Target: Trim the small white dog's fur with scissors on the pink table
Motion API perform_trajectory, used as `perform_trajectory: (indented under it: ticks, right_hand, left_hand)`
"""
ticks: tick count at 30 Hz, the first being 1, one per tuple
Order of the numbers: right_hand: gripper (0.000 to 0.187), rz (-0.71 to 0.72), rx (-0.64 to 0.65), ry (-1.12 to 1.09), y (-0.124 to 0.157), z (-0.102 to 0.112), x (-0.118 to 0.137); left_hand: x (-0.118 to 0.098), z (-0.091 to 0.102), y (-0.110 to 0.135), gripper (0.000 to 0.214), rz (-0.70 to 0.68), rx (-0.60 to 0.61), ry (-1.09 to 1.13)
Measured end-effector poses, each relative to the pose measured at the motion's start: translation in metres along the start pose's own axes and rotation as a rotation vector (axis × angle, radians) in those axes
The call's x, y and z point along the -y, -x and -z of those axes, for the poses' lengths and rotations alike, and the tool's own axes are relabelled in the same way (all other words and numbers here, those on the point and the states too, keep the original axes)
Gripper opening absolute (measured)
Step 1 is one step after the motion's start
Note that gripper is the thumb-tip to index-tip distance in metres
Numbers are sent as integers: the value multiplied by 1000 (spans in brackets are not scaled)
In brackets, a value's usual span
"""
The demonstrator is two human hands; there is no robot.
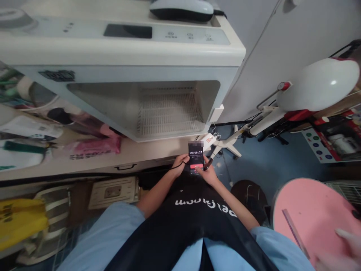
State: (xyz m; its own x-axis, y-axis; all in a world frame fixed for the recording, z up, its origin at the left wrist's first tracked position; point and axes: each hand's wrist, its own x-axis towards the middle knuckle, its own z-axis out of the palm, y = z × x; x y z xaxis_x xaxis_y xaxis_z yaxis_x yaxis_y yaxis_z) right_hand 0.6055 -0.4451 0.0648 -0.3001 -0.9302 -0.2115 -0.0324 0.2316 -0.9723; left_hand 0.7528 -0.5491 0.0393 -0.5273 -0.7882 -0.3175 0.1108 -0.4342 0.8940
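Note:
A dark-screened phone (196,150) is held upright between my two hands, in front of the black apron (194,207). Its screen shows a timer reading 00:00:27, with a red button below. My left hand (179,165) grips the phone's left edge, and a thin black cord runs across that hand. On the right edge, my right hand (209,174) is closed around the phone, its thumb over the lower screen by the red button. A small dark stick-like object (208,163) pokes out beside the right fingers; its kind is unclear.
Ahead stands a white cabinet (118,54) with a window, on a counter (152,148) with a pink packet (93,146) to the left. A lamp (318,84) on a wheeled stand is at right. A round pink table (310,203) carries a purple strip (295,231).

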Motion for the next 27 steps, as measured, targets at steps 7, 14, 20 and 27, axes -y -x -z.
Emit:
perform_trajectory:
  ticks: [7,14,20,27]
  right_hand:
    - [59,-88,12,-14,-4,3,-7]
    - [58,-63,124,-41,-8,2,-11]
    - [73,-14,321,-117,-7,1,-12]
    - [63,48,352,-76,-28,0,-37]
  left_hand:
    - [6,8,3,56,55,-68,92]
    - [16,19,1,57,56,-175,132]
    - [8,18,4,54,35,-198,202]
    - [20,27,-4,44,40,-325,255]
